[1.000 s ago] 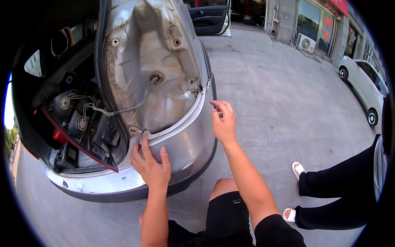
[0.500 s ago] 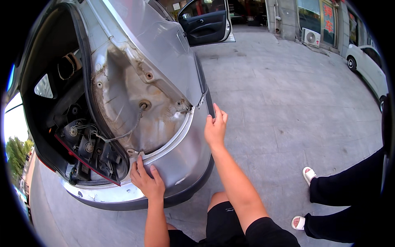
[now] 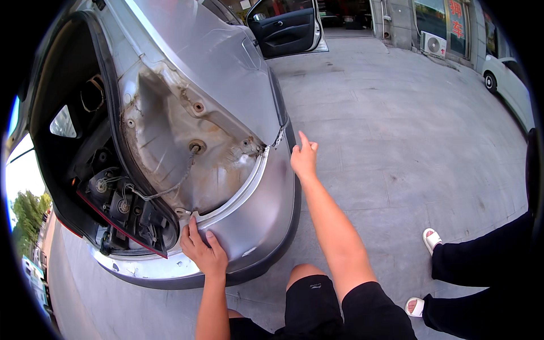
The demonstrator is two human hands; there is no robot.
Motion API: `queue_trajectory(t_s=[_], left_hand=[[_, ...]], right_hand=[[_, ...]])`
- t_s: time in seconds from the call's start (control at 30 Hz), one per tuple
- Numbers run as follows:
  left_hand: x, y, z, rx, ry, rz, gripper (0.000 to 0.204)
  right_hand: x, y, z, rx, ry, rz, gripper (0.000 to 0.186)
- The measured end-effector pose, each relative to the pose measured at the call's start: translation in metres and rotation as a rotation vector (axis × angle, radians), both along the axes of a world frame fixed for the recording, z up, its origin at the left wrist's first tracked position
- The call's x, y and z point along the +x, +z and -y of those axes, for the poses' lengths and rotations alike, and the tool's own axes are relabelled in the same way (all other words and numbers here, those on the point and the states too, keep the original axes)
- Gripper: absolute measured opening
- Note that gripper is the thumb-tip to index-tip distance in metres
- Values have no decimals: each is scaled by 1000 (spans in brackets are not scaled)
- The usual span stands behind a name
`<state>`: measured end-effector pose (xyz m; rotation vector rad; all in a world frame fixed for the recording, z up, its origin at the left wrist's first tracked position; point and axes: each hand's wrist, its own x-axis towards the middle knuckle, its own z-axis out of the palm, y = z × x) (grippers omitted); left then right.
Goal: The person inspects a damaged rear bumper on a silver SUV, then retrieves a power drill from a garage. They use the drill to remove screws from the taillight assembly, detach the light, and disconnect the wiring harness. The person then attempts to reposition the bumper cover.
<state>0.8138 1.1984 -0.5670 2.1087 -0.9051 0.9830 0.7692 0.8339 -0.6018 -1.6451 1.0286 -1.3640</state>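
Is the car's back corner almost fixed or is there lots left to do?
Done: the tail lamp is out, hanging by its wires and baring the metal pocket. In hand: the left hand presses flat on the silver bumper under the pocket, and the right hand reaches for the bumper's side edge. Left: the bumper is on the car and the pocket is open, so probably lots.

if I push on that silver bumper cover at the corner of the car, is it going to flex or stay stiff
The silver bumper cover would probably flex: it looks like a thin curved shell, and its upper edge stands free below the empty lamp cavity. It looks smooth and glossy, so the left hand flat on it might slide. Likely light for its size.
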Motion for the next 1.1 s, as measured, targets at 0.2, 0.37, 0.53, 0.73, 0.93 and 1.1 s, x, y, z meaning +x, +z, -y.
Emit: queue_trajectory(t_s=[0.2, 0.37, 0.53, 0.73, 0.93, 1.1], left_hand=[[5, 1, -2, -19, -13, -13, 52], [8, -2, -7, -7, -10, -46, 56], [12, -9, -11, -168, -69, -119, 63], [18, -10, -17, -199, -122, -177, 70], [25, -6, -21, -299, -259, -256, 69], [28, -3, -25, -273, -297, -261, 70]], right_hand=[[17, 18, 63, 77, 51, -212, 66], [-5, 39, -2, -224, 65, -134, 48], [-37, 70, -150, -790, 289, 28, 21], [-3, 102, -221, -1004, 509, -248, 17], [14, 97, -232, -993, 424, -307, 31], [19, 94, -232, -985, 415, -328, 31]])
